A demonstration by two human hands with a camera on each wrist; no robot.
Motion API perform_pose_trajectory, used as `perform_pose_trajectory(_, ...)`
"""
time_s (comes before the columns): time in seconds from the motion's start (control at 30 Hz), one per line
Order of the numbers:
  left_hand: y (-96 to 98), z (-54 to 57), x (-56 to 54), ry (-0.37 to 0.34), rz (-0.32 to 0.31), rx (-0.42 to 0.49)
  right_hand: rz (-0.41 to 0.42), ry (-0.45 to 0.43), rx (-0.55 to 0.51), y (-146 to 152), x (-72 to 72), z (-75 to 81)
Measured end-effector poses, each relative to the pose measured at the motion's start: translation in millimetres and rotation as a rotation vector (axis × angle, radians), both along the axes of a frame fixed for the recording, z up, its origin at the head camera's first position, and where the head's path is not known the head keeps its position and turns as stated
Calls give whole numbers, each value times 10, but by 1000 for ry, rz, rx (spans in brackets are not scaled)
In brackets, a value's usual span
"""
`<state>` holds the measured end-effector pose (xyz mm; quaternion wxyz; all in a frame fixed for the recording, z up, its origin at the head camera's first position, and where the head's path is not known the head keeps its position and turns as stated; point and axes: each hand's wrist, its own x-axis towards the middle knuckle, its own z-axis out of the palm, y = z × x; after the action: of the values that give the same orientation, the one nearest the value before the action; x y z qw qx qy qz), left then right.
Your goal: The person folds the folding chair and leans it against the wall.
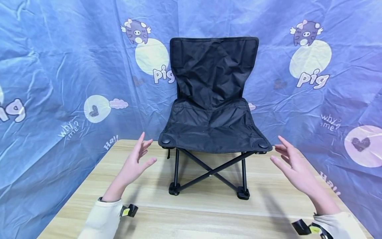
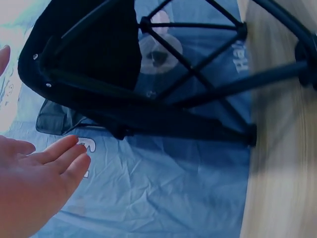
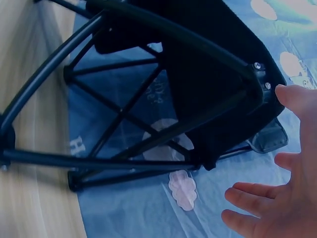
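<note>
A black folding chair (image 1: 210, 122) stands unfolded and upright on the wooden table, its crossed front legs facing me in the head view. To the left of the seat's front corner is my left hand (image 1: 135, 164), fingers loosely extended and holding nothing. Mirroring it on the other side, my right hand (image 1: 293, 167) hovers beside the right front corner, also with nothing in it. In the left wrist view the left hand (image 2: 42, 178) is apart from the seat. The right wrist view has the right thumb near the seat corner; whether the right hand (image 3: 277, 203) touches it, I cannot tell.
Light wood-grain table (image 1: 191, 212) spreads under the chair and both arms. A blue curtain (image 1: 89, 66) printed with pigs and lettering hangs behind and along both sides. Black straps with yellow labels (image 1: 126, 211) sit at the wrists.
</note>
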<state>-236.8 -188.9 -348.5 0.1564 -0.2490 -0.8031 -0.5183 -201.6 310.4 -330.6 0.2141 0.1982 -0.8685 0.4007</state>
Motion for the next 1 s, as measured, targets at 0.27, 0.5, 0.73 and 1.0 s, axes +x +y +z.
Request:
perform_pose_trajectory(0.27, 113, 20, -28, -130, -160, 268, 36, -53, -105, -102, -19, -23)
perform_pose_trajectory(0.5, 264, 79, -48, -197, -209, 468, 119, -59, -278, -184, -44, -24)
perform_pose_trajectory(0.73, 376, 93, -68, -217, -245, 561, 429, -60, -548, -247, -80, -21)
perform_pose_trajectory(1.0, 453, 89, -86, -210, -131, 581, 500, -71, -641, -293, -109, -45)
